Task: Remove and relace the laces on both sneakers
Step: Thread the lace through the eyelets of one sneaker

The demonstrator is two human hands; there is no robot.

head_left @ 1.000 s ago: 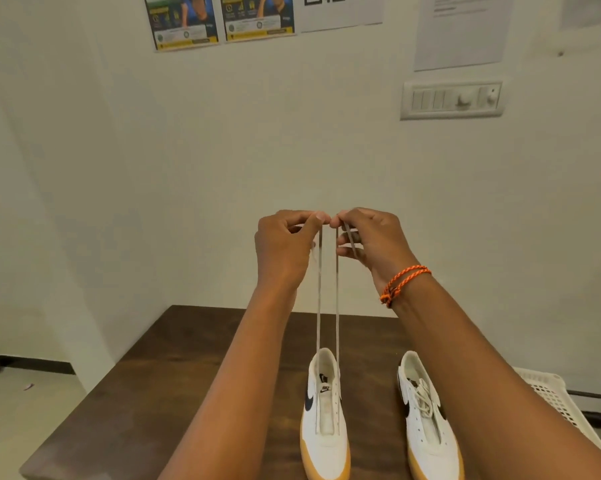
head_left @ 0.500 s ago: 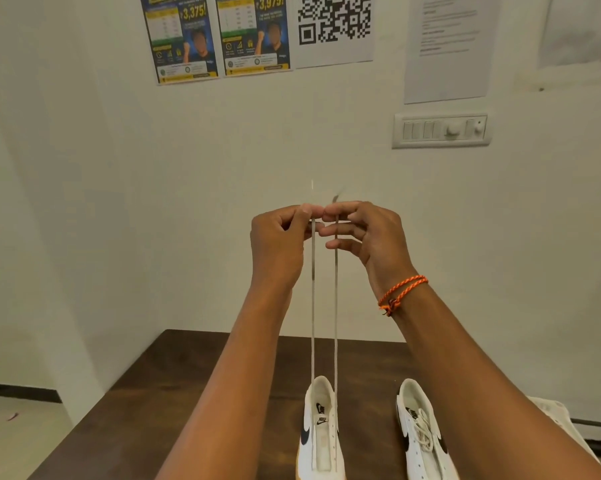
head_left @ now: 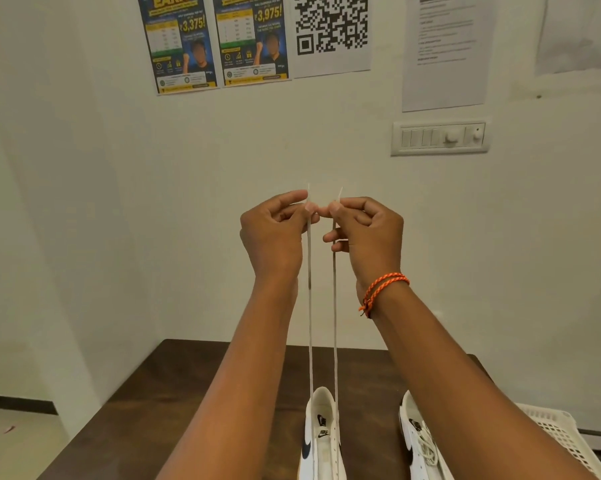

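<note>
Lace point(head_left: 310, 306) ends pinched — both hands.

Both sneakers point(head_left: 321, 441) cut off below

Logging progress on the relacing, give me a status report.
Left hand and right hand each pinch one lace end, held high and level. Lace runs taut down to left sneaker. Right sneaker laced. Nothing in the way.

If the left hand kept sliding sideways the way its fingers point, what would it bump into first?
Probably the right hand. The left hand points its fingertips right at it, each pinching one shoelace end, with only a small gap between. Depth looks about equal.
</note>
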